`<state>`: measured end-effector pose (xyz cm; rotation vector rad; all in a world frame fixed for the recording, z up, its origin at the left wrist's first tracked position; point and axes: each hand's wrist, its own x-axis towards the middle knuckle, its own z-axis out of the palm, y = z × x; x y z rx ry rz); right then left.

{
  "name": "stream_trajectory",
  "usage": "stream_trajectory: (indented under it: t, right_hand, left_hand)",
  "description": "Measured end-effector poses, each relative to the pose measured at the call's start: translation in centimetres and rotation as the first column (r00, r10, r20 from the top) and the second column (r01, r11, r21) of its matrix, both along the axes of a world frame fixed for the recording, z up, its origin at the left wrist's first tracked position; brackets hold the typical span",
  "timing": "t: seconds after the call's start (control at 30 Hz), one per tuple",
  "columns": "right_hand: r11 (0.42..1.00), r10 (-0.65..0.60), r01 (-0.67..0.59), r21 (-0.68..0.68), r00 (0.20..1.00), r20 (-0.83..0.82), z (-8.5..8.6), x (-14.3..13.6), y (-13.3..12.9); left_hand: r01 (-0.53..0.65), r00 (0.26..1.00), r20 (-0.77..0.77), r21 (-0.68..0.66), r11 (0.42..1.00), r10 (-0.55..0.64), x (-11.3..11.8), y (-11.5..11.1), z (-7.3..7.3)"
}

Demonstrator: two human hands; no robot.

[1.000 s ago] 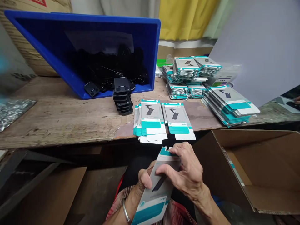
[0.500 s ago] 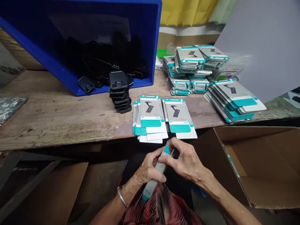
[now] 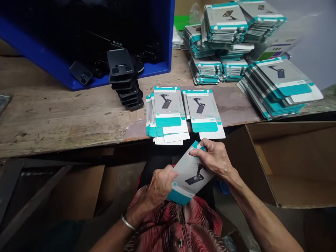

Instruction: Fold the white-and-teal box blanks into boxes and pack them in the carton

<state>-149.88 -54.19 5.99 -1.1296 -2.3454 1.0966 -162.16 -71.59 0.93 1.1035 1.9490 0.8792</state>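
Over my lap I hold a grey and teal cardboard box (image 3: 187, 180) printed with a phone holder, its broad printed face turned up and tilted. My left hand (image 3: 161, 183) grips its left edge, thumb on the face. At the upper right end, my right hand (image 3: 214, 155) pinches the box near its teal top flap. Just beyond, at the table edge, lie a fanned pile of flat boxes (image 3: 168, 108) and a second pile (image 3: 201, 108) beside it. A leaning stack of black phone-holder parts (image 3: 124, 78) stands left of them.
A blue bin (image 3: 172, 38) lies on its side with black parts inside. Stacks of flat boxes (image 3: 225, 29) stand at the back, with another leaning pile (image 3: 283, 87) at the right. An open carton (image 3: 296, 168) sits below the wooden table (image 3: 52, 115) on the right.
The box has turned from its narrow side to its broad printed face. My left hand has shifted to its left edge, and my right hand still holds the upper end. The view has tilted down.
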Motion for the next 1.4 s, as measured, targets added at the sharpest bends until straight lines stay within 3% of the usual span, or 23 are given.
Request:
stream_trajectory:
  t: [0.1,0.2,0.27,0.37,0.43,0.5,0.57,0.63,0.67,0.7,0.77,0.8,0.9,0.97,1.1,1.17,1.3,1.4]
  right_hand:
    - [0.995,0.016,-0.014,0.096,1.0,-0.023,-1.1,-0.2,-0.8]
    - [0.952,0.051,-0.055,0.301,0.998,0.02,-2.7,-0.8,-1.4]
    - [0.925,0.059,-0.084,0.371,0.995,0.079,-3.7,-1.3,-1.4]
    - [0.908,0.084,-0.14,0.394,0.984,0.156,-4.1,-2.1,-1.3]
    - [0.907,0.137,-0.205,0.369,0.97,0.203,-3.3,-2.1,-1.4]
    - [0.908,0.191,-0.255,0.332,0.958,0.213,-1.8,-1.3,-1.6]
    - [0.929,0.126,-0.165,0.332,0.983,0.136,-0.5,0.4,-2.2]
    - [0.976,0.006,-0.007,0.218,1.0,0.006,0.0,2.6,-3.3]
    - [0.997,-0.032,0.036,0.074,0.998,-0.051,-0.3,3.7,-4.2]
    - [0.991,-0.016,0.003,-0.132,0.995,-0.1,-0.9,4.5,-5.2]
    - [0.873,0.036,-0.132,-0.47,0.978,-0.207,-2.9,5.3,-7.5]
    - [0.84,0.018,-0.136,-0.525,0.974,-0.224,-4.1,5.3,-8.7]
    - [0.893,-0.158,0.076,-0.443,0.976,-0.15,-7.5,4.5,-11.2]
    - [0.873,-0.241,0.153,-0.462,0.961,-0.137,-8.7,4.0,-11.8]
    - [0.653,-0.131,-0.103,-0.75,0.96,-0.245,-8.4,3.8,-9.7]
    - [0.613,-0.14,-0.179,-0.769,0.934,-0.329,-7.4,3.7,-7.8]
    - [0.635,-0.334,-0.11,-0.764,0.853,-0.4,-5.8,1.9,-5.4]
    - [0.716,-0.346,0.025,-0.697,0.88,-0.324,-5.3,0.2,-5.9]
  left_hand:
    - [-0.158,0.975,-0.145,0.092,0.983,0.171,1.5,-1.2,-2.1]
    - [-0.248,0.963,-0.076,0.111,0.962,0.258,1.4,-0.9,-4.0]
    - [-0.253,0.966,-0.022,0.101,0.962,0.257,0.8,0.0,-4.4]
    - [-0.18,0.98,0.093,0.069,0.981,0.174,0.1,1.8,-3.6]
    - [-0.166,0.972,0.179,0.081,0.983,0.15,0.1,3.0,-2.5]
    - [-0.233,0.955,0.215,0.106,0.967,0.207,0.4,3.6,-1.5]
    - [-0.357,0.918,0.228,0.119,0.927,0.324,0.5,3.5,-1.0]
    - [-0.49,0.846,0.305,0.124,0.863,0.437,0.2,2.9,-0.8]
    - [-0.544,0.805,0.358,0.128,0.829,0.473,0.1,2.5,-0.7]
    - [-0.584,0.768,0.411,0.132,0.801,0.492,-0.1,2.2,-0.7]
    - [-0.62,0.715,0.505,0.138,0.773,0.484,-0.2,1.8,-0.5]
    - [-0.624,0.694,0.549,0.135,0.77,0.466,-0.2,1.8,-0.5]
    - [-0.639,0.618,0.669,0.122,0.759,0.413,0.4,1.7,-0.8]
    - [-0.645,0.593,0.692,0.103,0.757,0.411,0.7,1.4,-1.5]
    - [-0.63,0.637,0.594,0.035,0.776,0.49,0.7,0.1,-3.3]
    - [-0.624,0.639,0.584,0.014,0.781,0.5,0.4,-0.1,-3.6]
    - [-0.644,0.559,0.689,0.011,0.765,0.461,-0.3,0.2,-2.7]
    - [-0.691,0.523,0.706,0.024,0.722,0.478,-0.6,0.3,-1.8]
